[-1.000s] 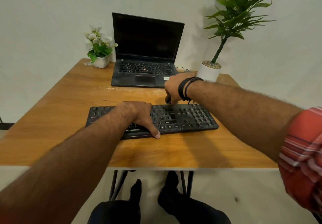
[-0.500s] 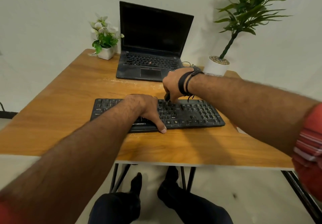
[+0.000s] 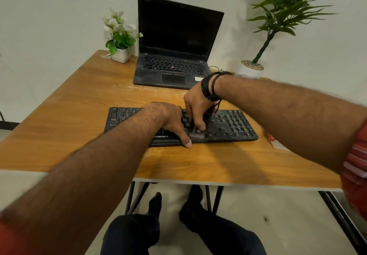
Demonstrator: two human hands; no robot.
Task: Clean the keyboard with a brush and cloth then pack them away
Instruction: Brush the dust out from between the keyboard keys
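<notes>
Brushing step. We steady the black Zebronics keyboard [image 3: 228, 125], which lies across the middle of the wooden table [image 3: 79, 115], with our left hand [image 3: 168, 119] resting flat on its keys, fingers relaxed and thumb at the front edge. Our right hand [image 3: 196, 107] pinches the small brush [image 3: 195, 132], its blurred bristles down on the keys just beside the left thumb. For a clean pass, we judge short strokes along each row best, sweeping dust off the edge. No cloth is visible.
</notes>
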